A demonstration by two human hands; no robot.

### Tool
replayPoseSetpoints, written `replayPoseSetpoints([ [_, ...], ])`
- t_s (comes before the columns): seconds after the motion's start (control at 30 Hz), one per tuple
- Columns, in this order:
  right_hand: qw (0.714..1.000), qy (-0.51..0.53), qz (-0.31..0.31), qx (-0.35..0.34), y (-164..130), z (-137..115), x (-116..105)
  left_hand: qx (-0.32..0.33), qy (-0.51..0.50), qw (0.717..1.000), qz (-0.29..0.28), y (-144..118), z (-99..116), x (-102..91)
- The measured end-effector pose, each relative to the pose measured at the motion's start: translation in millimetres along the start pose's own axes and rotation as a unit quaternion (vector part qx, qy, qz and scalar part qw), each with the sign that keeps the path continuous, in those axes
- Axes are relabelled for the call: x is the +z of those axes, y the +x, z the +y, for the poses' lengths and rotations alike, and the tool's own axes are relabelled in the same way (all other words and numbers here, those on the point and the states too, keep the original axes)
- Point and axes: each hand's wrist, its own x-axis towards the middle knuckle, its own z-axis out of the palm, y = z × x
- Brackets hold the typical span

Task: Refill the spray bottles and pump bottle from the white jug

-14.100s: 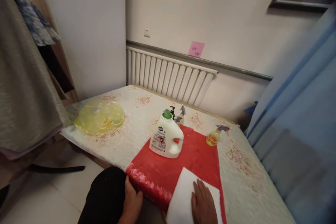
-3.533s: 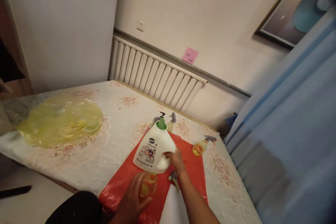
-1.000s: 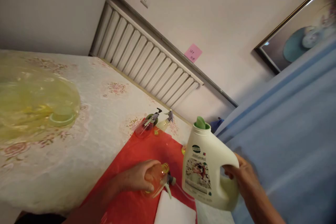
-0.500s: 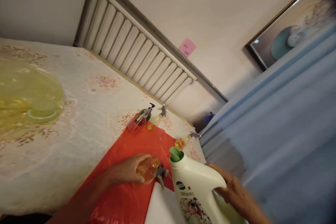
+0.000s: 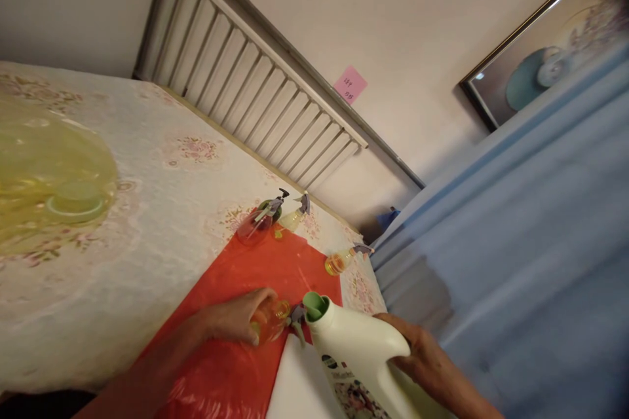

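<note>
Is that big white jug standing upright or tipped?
Tipped: the right hand holds the white jug off the table, its green spout leaning toward the small bottle.

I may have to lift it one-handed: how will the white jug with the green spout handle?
The white jug looks bulky and stiff, so probably heavy if full. The right hand grips its handle; tilted, its open green spout could spill.

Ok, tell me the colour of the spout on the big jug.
Green, on a white jug held by the right hand; the spout shows clearly in the head view.
</note>
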Motion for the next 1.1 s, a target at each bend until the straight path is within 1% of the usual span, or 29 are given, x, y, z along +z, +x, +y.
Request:
replayPoseSetpoints([
  [0.1,0.999,0.032,-0.036,-0.001,0,0,3,0.004,0.0,1.0,-0.002,1,-1,0.0],
  [0.17,0.998,0.035,-0.044,0.002,1,0,4,0.004,-0.002,1.0,-0.003,2,-3,0.1],
  [0.3,0.999,0.024,-0.046,-0.002,3,0,5,-0.008,0.003,1.0,-0.004,2,-4,0.7],
  [0.4,0.999,0.014,-0.047,0.001,6,-2,5,-0.006,0.005,1.0,-0.005,1,-4,0.8],
  [0.77,0.998,-0.004,-0.06,0.011,11,-7,5,-0.001,-0.003,1.0,-0.004,-1,4,-1.8],
  [0.97,0.997,-0.01,-0.074,-0.006,12,-12,4,0.006,-0.009,1.0,-0.005,1,-2,-0.4],
  [1.1,0.997,-0.012,-0.076,0.002,13,-12,3,0.01,-0.008,1.0,-0.002,2,-7,1.0],
])
